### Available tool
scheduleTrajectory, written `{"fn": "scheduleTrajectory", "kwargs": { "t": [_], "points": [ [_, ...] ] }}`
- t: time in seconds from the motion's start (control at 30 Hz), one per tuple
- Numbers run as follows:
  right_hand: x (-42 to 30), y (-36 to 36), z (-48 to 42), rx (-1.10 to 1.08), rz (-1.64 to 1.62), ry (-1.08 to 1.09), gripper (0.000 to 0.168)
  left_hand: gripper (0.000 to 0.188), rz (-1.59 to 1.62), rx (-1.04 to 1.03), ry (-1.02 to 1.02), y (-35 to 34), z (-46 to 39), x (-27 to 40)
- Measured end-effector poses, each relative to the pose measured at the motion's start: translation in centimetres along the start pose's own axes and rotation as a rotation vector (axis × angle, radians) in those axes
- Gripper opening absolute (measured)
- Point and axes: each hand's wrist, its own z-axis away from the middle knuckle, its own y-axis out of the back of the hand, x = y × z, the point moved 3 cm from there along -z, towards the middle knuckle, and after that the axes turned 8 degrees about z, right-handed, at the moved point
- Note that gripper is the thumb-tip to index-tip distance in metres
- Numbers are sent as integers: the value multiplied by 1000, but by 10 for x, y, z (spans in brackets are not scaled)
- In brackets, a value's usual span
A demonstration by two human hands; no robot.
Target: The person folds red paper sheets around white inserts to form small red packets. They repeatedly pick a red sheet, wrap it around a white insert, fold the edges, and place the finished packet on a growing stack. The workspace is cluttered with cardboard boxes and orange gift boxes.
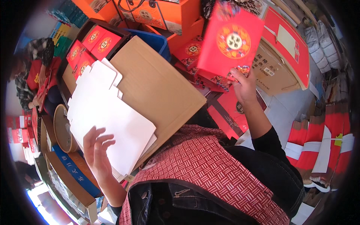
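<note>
My right hand (244, 84) grips the lower corner of a red printed paper box (209, 53), raised at the upper right above a pile of similar red boxes (192, 49). Over a stack of white die-cut card blanks (109, 118) hovers my left hand (98, 154), its fingers apart and nothing held. The blanks overlap one another, with notched edges at the upper left. Beneath them lies a brown cardboard sheet (157, 76). Beyond its far left edge, several red printed boxes (102, 43) stand in a dark-rimmed carton.
Orange gift boxes (157, 14) and a blue plastic crate (156, 42) stand beyond the cardboard. A large labelled carton (270, 67) is at the right. At far left sits another person (39, 73) handling red items. A round tub (64, 128) stands left of the blanks.
</note>
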Motion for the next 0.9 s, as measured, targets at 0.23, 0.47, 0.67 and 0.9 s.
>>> {"fn": "scheduleTrajectory", "kwargs": {
  "t": [0.23, 0.47, 0.67, 0.9],
  "points": [
    [200, 97, -28, 370, 387, -323, 35, 29, -3, 201, -50, 18, 43, 5],
    [237, 167, -105, -460, 1689, -208, 47, 26, -501, 668, -85, 101, 85, -4],
    [-15, -60, -54, -316, 738, 522, 26, 86, -944, 146, -20, 67, 112, 0],
    [-28, -235, 81, -1681, 1033, 992, 63, 84, -1006, -101, -48, 29, 89, -19]
  ]
}}
